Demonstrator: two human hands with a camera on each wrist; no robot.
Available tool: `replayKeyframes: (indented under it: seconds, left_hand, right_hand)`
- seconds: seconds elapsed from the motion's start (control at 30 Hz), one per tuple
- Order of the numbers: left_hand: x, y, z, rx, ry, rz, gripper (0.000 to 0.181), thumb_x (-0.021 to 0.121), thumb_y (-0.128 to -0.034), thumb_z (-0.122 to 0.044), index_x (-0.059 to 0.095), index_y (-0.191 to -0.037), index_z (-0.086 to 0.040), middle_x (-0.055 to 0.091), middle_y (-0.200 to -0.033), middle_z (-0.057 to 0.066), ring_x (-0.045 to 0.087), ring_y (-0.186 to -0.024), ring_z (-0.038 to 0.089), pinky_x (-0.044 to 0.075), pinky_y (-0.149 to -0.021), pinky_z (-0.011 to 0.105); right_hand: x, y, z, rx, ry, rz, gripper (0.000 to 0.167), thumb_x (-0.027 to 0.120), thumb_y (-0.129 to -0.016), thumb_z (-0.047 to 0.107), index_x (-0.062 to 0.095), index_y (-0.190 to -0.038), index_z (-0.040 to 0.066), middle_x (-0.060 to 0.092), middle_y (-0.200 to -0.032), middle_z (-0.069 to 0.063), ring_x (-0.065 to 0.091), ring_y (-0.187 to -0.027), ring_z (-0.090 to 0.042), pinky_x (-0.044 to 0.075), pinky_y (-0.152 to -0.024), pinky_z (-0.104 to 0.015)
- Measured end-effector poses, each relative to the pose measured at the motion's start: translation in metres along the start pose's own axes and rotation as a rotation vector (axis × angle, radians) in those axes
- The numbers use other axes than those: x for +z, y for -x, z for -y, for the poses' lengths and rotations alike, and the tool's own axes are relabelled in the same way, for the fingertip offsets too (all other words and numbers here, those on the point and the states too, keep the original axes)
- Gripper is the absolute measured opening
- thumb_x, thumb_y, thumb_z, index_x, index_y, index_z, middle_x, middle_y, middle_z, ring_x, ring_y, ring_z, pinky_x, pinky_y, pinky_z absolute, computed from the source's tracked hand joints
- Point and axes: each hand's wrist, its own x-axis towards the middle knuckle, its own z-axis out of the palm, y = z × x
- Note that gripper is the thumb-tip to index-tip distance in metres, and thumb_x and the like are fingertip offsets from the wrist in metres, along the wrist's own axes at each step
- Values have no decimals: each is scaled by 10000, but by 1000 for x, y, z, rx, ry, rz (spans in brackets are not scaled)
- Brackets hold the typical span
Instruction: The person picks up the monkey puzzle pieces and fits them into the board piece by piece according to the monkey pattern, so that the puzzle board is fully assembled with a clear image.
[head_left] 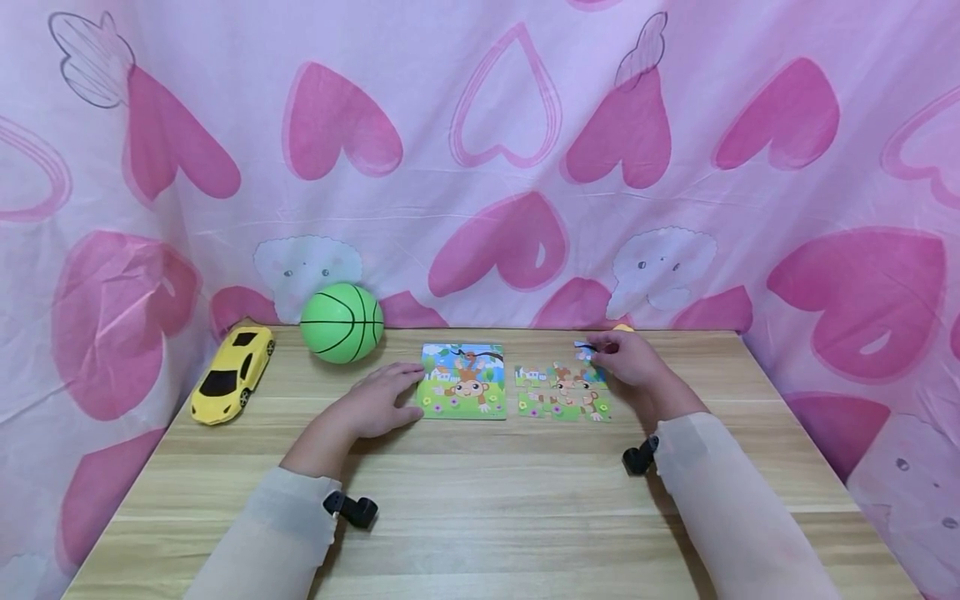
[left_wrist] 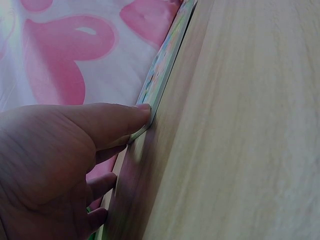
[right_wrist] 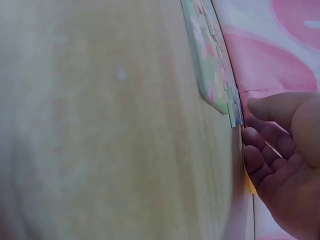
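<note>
A finished monkey picture board (head_left: 463, 400) lies flat on the table. My left hand (head_left: 385, 402) rests at its left side, the thumb touching the near corner and the other fingers spread along the edge; in the left wrist view the thumb (left_wrist: 117, 120) lies against the board's rim. To the right is a partly assembled jigsaw (head_left: 558, 408) of the same picture, with gaps in its upper part. At its far right corner my right hand (head_left: 633, 367) pinches a blue puzzle piece (head_left: 582, 353) by its right side. The fingers hide that piece in the right wrist view.
A green ball (head_left: 342, 323) stands at the back left, with a yellow toy car (head_left: 232, 375) farther left. Something small and yellow (head_left: 623, 327) shows behind the right hand. A pink heart-patterned curtain (head_left: 487, 242) borders the wooden table (head_left: 480, 517).
</note>
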Motion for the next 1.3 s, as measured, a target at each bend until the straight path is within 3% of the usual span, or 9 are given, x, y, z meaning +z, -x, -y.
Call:
replayKeyframes:
  seconds: [0.57, 0.93, 1.3]
  left_hand:
    - [-2, 2, -4, -13, 3, 12, 722, 715, -1020, -371, 441, -1643, -129, 357, -1757, 69, 261, -1653, 389, 214, -1343, 665]
    - [-1, 1, -3, -4, -8, 3, 732, 725, -1012, -372, 446, -1638, -114, 375, -1748, 67, 277, -1647, 389, 227, -1331, 683]
    - [0, 0, -2, -1, -8, 2, 734, 724, -1013, -377, 444, -1639, -118, 368, -1752, 59, 271, -1651, 382, 223, -1333, 681]
  right_hand:
    - [2, -5, 3, 4, 85, 23, 389, 696, -1018, 118, 687, -1407, 113, 665, -1289, -170, 562, -1086, -302, 504, -930, -389]
    - [-1, -7, 4, -58, 78, 18, 457, 751, -973, 69, 678, -1424, 68, 648, -1278, -183, 541, -1073, -316, 525, -880, -358]
    - [-4, -10, 7, -64, 66, 12, 488, 774, -963, 68, 657, -1437, 74, 624, -1306, -169, 546, -1138, -328, 567, -996, -439]
